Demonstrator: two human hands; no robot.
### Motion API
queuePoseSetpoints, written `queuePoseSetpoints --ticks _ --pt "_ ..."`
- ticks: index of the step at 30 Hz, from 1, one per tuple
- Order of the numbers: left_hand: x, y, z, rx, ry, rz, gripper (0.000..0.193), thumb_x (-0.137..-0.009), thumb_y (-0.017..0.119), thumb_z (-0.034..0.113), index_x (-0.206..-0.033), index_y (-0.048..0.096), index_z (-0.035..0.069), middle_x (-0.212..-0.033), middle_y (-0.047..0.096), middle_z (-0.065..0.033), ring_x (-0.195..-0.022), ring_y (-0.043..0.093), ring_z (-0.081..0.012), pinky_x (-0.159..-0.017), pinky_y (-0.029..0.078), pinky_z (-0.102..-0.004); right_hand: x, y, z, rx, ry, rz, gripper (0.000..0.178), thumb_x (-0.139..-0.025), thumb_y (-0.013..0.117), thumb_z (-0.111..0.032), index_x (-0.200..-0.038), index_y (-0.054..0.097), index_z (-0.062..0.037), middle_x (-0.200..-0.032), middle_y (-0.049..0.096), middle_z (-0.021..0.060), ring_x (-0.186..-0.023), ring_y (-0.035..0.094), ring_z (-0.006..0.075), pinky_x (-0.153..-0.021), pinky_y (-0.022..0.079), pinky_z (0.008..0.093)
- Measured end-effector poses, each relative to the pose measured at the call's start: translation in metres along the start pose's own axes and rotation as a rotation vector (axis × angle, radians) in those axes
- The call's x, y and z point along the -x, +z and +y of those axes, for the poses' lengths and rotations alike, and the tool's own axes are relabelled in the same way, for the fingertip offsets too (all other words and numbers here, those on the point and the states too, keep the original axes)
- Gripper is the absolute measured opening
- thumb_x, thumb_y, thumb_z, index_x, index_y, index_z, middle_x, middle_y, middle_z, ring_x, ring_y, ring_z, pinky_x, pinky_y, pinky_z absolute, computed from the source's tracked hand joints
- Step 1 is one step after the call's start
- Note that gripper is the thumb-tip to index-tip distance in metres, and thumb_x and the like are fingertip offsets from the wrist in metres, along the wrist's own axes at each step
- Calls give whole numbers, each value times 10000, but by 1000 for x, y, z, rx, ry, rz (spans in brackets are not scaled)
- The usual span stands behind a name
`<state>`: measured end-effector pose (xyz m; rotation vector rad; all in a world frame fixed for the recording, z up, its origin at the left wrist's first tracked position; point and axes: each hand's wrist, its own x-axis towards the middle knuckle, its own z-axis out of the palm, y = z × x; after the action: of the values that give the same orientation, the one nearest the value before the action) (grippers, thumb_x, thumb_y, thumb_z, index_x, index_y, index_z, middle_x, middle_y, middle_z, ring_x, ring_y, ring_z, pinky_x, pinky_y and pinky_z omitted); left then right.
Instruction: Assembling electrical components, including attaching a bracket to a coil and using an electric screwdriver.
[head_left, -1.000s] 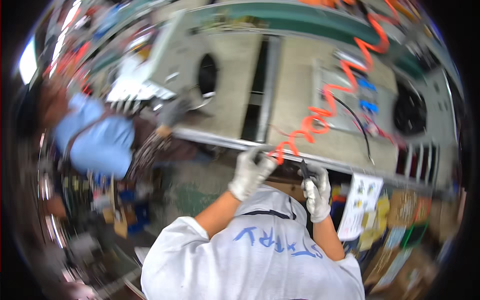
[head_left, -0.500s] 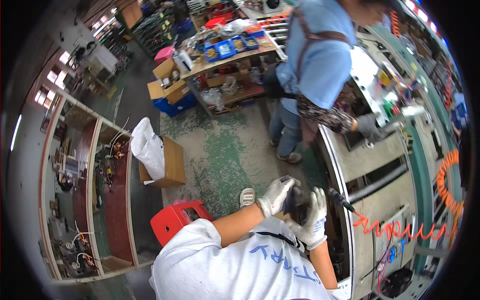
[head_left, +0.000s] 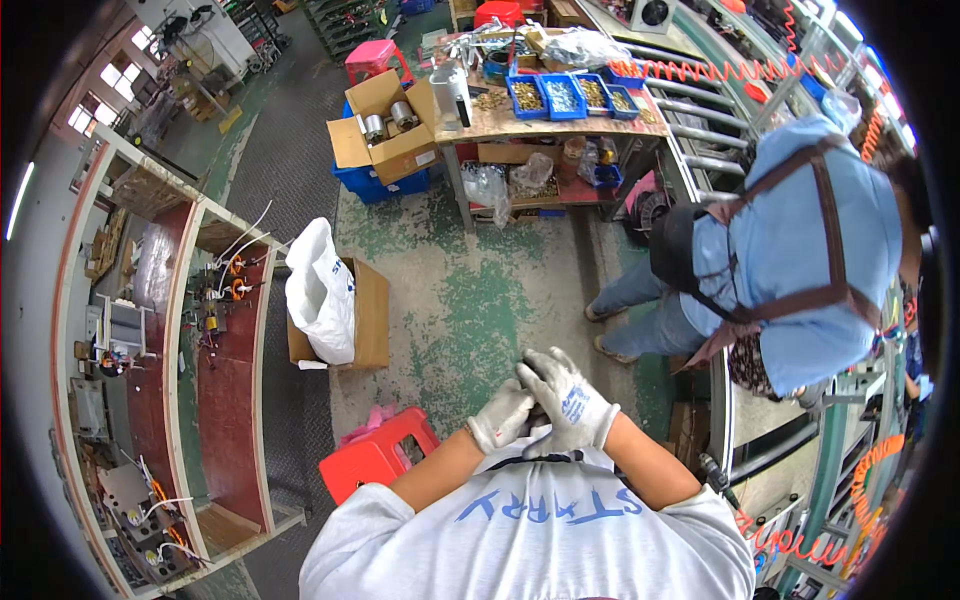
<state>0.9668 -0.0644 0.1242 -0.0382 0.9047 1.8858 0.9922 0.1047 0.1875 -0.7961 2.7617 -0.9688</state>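
In front of my belly my two hands meet, both in whitish-grey work gloves. My left hand comes in from the left, its fingers mostly hidden beneath the other hand. My right hand, with blue print on its back, lies over it, fingers bent across the left hand's fingers. Whether anything small sits between them is hidden. A dark cord or band runs across my white shirt just below the gloves. Nearest to my left forearm stands a red plastic stool with something pink on it.
A cardboard box with a white sack stands ahead left, beside a shelf rack. Beyond are a workbench with blue bins and an open carton. A co-worker in blue leans over the line at right.
My hands have come together and shifted left; a dark object seen between them earlier no longer shows. The view has swung right, and the co-worker now bends lower over the line.
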Motion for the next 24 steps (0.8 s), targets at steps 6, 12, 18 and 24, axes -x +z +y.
queuePoseSetpoints --ticks 6,12,18,24 --pt "-22 -81 80 -683 -16 118 174 -903 554 68 -1041 624 -12 -919 606 -11 -842 533 -94 -734 454 -270 -108 6 77 -427 -168 77 440 -832 641 -93 -1252 551 -2 -1157 592 183 -1121 549 365 -990 416 436" --pt "-99 -131 176 -637 118 268 102 -889 570 71 -948 626 9 -792 548 27 -695 485 -69 -595 416 -248 -235 1 158 -331 -194 136 341 -827 619 -73 -1167 631 -53 -1026 618 134 -986 582 326 -874 455 425" --pt "-236 -186 314 -582 -82 322 224 -885 589 85 -1084 661 10 -725 571 26 -626 493 -81 -569 414 -259 -375 -61 299 -484 -224 26 256 -745 652 -37 -997 687 -60 -880 654 90 -837 614 305 -782 481 417" --pt "-293 -234 398 -1044 -93 520 292 -916 569 208 -1115 657 13 -929 695 -155 -810 668 -266 -728 508 -349 -438 -170 405 -539 285 481 219 -727 598 13 -913 706 -33 -852 665 122 -771 636 250 -708 514 336"
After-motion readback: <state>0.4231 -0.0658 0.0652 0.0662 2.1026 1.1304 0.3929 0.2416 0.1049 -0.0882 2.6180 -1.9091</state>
